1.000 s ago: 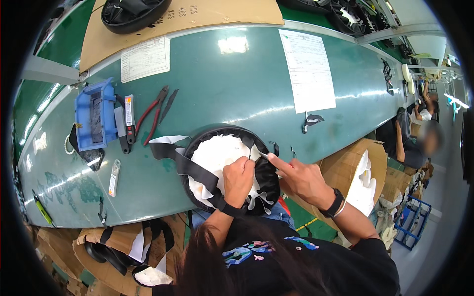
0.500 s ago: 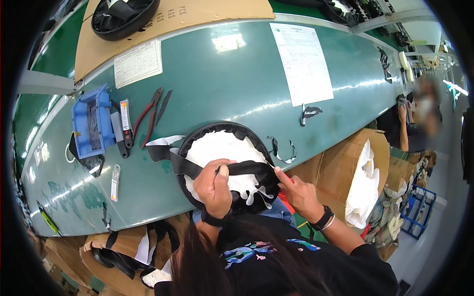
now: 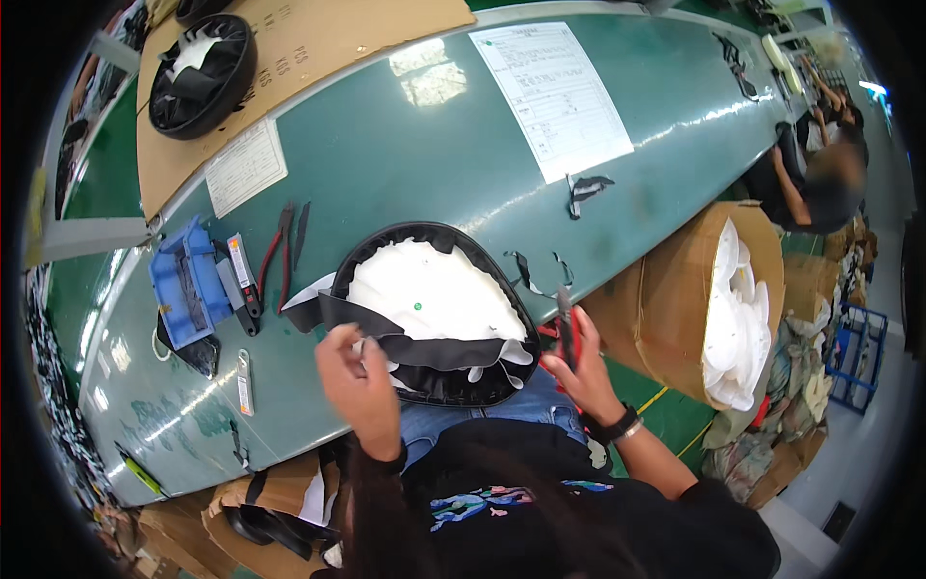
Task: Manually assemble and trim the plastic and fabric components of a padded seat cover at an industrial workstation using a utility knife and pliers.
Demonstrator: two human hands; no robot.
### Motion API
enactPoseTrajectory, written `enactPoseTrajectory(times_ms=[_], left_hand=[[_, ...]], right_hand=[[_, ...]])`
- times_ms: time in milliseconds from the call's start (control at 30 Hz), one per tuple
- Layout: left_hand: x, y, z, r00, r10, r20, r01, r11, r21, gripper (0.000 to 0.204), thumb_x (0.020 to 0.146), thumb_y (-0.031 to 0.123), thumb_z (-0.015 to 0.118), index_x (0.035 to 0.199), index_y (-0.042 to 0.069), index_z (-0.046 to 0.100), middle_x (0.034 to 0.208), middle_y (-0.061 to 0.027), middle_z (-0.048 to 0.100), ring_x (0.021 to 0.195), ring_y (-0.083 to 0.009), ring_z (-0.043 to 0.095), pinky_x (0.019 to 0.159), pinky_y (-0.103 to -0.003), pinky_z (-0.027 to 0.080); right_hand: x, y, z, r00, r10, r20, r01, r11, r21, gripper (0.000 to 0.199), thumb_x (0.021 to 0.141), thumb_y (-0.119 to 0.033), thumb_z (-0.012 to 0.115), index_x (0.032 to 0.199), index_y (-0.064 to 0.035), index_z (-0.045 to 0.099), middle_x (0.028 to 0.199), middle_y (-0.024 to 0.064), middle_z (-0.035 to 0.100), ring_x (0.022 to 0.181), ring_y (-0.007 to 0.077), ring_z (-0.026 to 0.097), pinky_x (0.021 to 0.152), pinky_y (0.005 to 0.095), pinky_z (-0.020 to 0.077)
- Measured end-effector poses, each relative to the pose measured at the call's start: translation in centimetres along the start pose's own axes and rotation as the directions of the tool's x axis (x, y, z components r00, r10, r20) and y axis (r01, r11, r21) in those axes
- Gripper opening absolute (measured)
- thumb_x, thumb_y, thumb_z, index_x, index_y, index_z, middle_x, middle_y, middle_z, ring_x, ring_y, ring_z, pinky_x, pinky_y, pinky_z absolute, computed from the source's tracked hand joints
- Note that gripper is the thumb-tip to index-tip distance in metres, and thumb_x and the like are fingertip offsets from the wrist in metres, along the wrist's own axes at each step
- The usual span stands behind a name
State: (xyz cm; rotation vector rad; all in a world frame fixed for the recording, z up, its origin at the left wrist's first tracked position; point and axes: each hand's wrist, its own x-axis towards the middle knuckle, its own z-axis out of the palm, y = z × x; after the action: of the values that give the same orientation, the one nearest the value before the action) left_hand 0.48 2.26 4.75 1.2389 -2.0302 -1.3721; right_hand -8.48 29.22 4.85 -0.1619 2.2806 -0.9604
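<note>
A rounded seat part lies at the near edge of the green table, white plastic base (image 3: pixel 434 289) up, with a black cover (image 3: pixel 453 352) wrapped around its rim. My left hand (image 3: pixel 359 372) pinches the loose black cover at the near left of the rim. My right hand (image 3: pixel 584 376) is just off the seat's right side and grips a red-handled cutting tool (image 3: pixel 565 323), blades pointing up toward the rim. A black flap of the cover sticks out to the left (image 3: pixel 309 314).
A blue tool holder (image 3: pixel 188 285) and red pliers (image 3: pixel 280 251) lie to the left. A printed sheet (image 3: pixel 550 96) and black scraps (image 3: pixel 588 188) lie farther back. Another seat (image 3: pixel 198 63) rests on cardboard. A cardboard box of white parts (image 3: pixel 733 309) stands right; another person (image 3: pixel 820 183) sits beyond.
My left hand has slid left along the near rim, from the seat's middle to its left side. My right hand stays by the right rim with the tool.
</note>
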Motion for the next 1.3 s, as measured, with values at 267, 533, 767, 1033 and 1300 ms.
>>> enactPoseTrajectory(times_ms=[267, 533, 767, 1033, 1300], left_hand=[[2.4, 6.4, 12.5, 0.712, 0.295, 0.637, -0.439, 0.895, 0.076, 0.029, 0.092, 0.029, 0.055, 0.095, 0.002, 0.065, 0.088, -0.0196, 0.066, 0.084, -0.0356, 0.064, 0.069, -0.043, 0.048], [7.9, 5.8, 17.3, 0.423, 0.585, 0.692, -0.899, 0.367, 0.239, 0.028, 0.077, 0.033, 0.07, 0.081, 0.006, 0.064, 0.066, -0.0066, 0.058, 0.075, -0.0243, 0.051, 0.069, -0.038, 0.036], [10.4, 5.5, 16.2, 0.23, 0.609, 0.759, -0.885, 0.456, -0.098, 0.026, 0.073, 0.023, 0.072, 0.057, 0.007, 0.059, 0.059, -0.0023, 0.052, 0.073, -0.0193, 0.048, 0.082, -0.043, 0.029], [13.8, 6.1, 15.1, 0.33, 0.574, 0.749, -0.487, 0.784, -0.386, 0.033, 0.074, 0.013, 0.069, 0.052, 0.004, 0.045, 0.053, -0.0012, 0.039, 0.057, -0.0171, 0.039, 0.085, -0.039, 0.034], [16.9, 6.1, 10.4, 0.805, 0.319, 0.5, -0.138, 0.921, -0.365, 0.033, 0.08, 0.01, 0.066, 0.059, 0.001, 0.042, 0.07, -0.0023, 0.047, 0.068, -0.012, 0.041, 0.081, -0.031, 0.041]], right_hand=[[12.6, -4.0, -4.3, 0.894, -0.449, -0.018, 0.449, 0.893, 0.033, 0.088, 0.076, -0.003, 0.065, 0.148, -0.0122, 0.016, 0.134, 0.0178, 0.048, 0.112, 0.0341, 0.056, 0.09, 0.0374, 0.0465], [17.1, -4.5, -4.8, 0.791, -0.606, -0.078, 0.603, 0.795, -0.065, 0.072, 0.082, -0.008, 0.064, 0.144, -0.0132, 0.028, 0.143, 0.0161, 0.041, 0.116, 0.038, 0.052, 0.094, 0.0404, 0.0452], [11.9, -4.4, -8.2, 0.87, -0.483, 0.1, 0.478, 0.773, -0.418, 0.055, 0.088, -0.02, 0.062, 0.14, -0.0198, 0.043, 0.081, 0.0125, 0.061, 0.065, 0.0324, 0.061, 0.056, 0.0405, 0.0478], [9.7, -5.1, -4.9, 0.927, -0.363, 0.091, 0.335, 0.7, -0.631, 0.056, 0.09, -0.021, 0.059, 0.143, -0.022, 0.039, 0.064, 0.0133, 0.052, 0.048, 0.0301, 0.054, 0.043, 0.0419, 0.0429], [5.7, -6.9, -1.5, 0.97, -0.238, -0.049, 0.149, 0.741, -0.655, 0.055, 0.09, -0.019, 0.059, 0.142, -0.0177, 0.041, 0.065, 0.0132, 0.052, 0.045, 0.0286, 0.052, 0.04, 0.0408, 0.0413]])
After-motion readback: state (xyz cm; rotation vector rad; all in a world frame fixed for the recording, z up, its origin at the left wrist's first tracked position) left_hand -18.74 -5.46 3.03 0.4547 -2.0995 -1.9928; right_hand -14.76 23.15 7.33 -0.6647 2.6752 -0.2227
